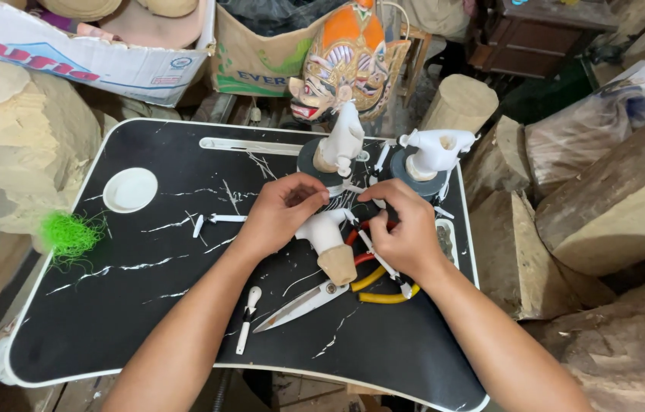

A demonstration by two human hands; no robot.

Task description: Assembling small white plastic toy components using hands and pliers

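1. Scissors (303, 304) are laid near the lap table's (109, 320) front edge, within reach.
2. At its middle, a thin white strip (353, 188) is pinched between left hand (280, 214) and right hand (406, 229), held taut over a white carved piece (326, 240).
3. Two white carvings (341, 141) are stood at the far edge.

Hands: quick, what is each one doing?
Left hand: fingers pinched shut on something thin; what cannot be told.
Right hand: closed around a thin white stick.

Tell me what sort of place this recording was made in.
Most likely a woodcarving or mask-making workshop. Rough wood blocks surround a small black work table, a painted carved mask stands behind it, and white-primed carved pieces sit on it near scissors.
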